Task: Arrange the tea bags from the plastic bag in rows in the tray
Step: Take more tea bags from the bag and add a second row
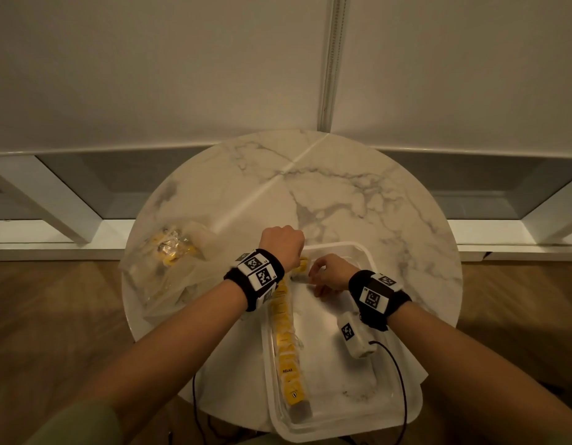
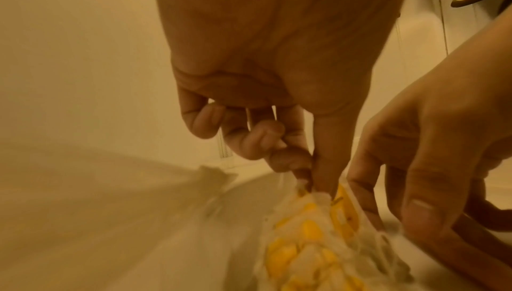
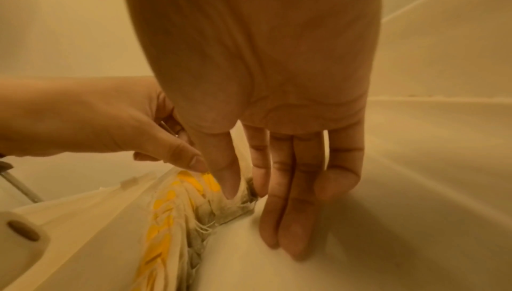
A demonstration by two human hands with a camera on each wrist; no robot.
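Two hands meet at the far end of the yellow-tagged tea bag row in the clear plastic tray: left hand pinches a bag, right hand rests with fingers straight.

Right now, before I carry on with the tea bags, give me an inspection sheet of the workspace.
Surface: round marble table.
Job's things: clear tray at the near edge, one row of tea bags along its left wall; plastic bag to its left, with yellow tea bags inside.
Clutter: nothing seen.
Grippers: left hand pinches the row's far end; right hand beside it, fingers straight against the bags.
Cables: black cable from the right wrist unit over the tray.
Surroundings: white wall, wood floor.
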